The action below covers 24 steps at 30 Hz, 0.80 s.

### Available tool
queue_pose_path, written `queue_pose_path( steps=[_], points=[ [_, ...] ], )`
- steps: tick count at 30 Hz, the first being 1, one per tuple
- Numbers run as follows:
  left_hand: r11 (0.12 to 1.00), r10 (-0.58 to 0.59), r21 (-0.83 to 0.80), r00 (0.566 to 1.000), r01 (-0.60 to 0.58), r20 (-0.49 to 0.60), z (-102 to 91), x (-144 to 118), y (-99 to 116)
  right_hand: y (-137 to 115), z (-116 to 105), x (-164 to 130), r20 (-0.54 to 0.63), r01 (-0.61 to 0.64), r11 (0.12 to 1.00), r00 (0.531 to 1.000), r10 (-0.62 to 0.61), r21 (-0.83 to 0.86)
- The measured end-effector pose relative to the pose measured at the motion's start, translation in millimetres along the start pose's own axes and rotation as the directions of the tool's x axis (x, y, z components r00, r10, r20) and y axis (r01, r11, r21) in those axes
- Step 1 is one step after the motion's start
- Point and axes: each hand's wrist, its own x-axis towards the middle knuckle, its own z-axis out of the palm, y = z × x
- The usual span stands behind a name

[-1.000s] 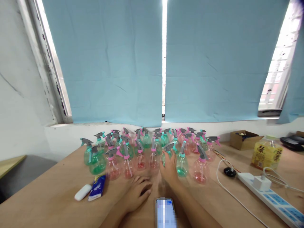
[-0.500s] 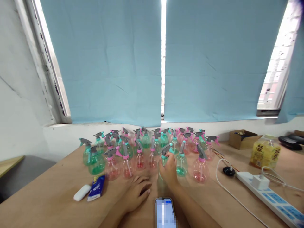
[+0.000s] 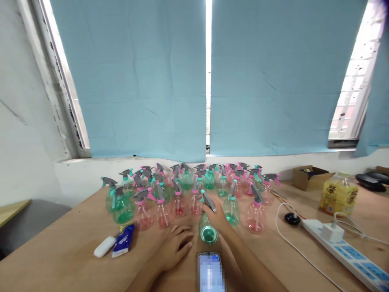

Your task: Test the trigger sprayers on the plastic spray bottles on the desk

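Observation:
My right hand (image 3: 216, 214) is closed around the neck of a green spray bottle (image 3: 208, 235) with a grey and teal trigger head. The bottle's nozzle points left, and a little green liquid shows low in its body. On the table left of it lies my left hand (image 3: 175, 248), palm down, fingers apart, holding nothing. Beside my right hand stands another green spray bottle (image 3: 231, 211), and a pink spray bottle (image 3: 255, 217) is to its right. A phone (image 3: 210, 271) lies just in front of the held bottle.
Several pink and green spray bottles (image 3: 163, 209) stand in rows behind my hands. At left lie a blue packet (image 3: 123, 241) and a white case (image 3: 105, 246). A power strip (image 3: 346, 247), cables, a yellow-labelled jug (image 3: 338, 195) and a cardboard box (image 3: 310, 178) are at right.
The held bottle's head has swung from pointing right to pointing left and sits slightly lower. Its liquid now shows below my right hand. My left hand stays in place.

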Motion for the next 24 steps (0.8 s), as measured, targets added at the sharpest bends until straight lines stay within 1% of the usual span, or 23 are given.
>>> queue_pose_path(
  steps=[3, 6, 8, 13, 17, 21, 24],
  points=[
    [1.0, -0.006, 0.004, 1.0, 0.006, 0.004, -0.5, -0.3, 1.5, -0.5, -2.8, 3.1, 0.119, -0.047, 0.989, 0.992, 0.031, 0.138],
    [1.0, 0.005, 0.004, 1.0, -0.005, 0.004, -2.4, -0.5, 4.1, -0.3, -5.6, 5.6, 0.3, -0.149, 0.939, 0.952, 0.053, 0.309],
    [1.0, 0.017, 0.004, 1.0, -0.017, 0.002, -3.7, -0.5, 5.4, 0.4, -6.6, 6.2, 0.368, -0.192, 0.909, 0.929, 0.047, 0.37],
    [1.0, 0.005, 0.01, 1.0, -0.005, 0.004, -4.4, 0.2, 5.3, 3.1, -4.6, 5.8, 0.38, -0.164, 0.897, 0.925, -0.004, 0.41],
    [1.0, 0.016, 0.006, 1.0, -0.016, 0.0, -4.3, 0.7, 5.3, 3.6, -4.6, 6.8, 0.396, -0.164, 0.902, 0.918, -0.008, 0.398],
    [1.0, 0.002, 0.005, 1.0, -0.002, 0.006, -5.0, 1.3, 7.2, 1.6, -7.8, 7.8, 0.44, -0.172, 0.919, 0.898, -0.003, 0.356],
    [1.0, -0.008, 0.003, 1.0, 0.008, 0.014, -4.7, 1.4, 7.6, -0.3, -8.2, 7.3, 0.429, -0.173, 0.916, 0.903, 0.001, 0.363]
  ],
)
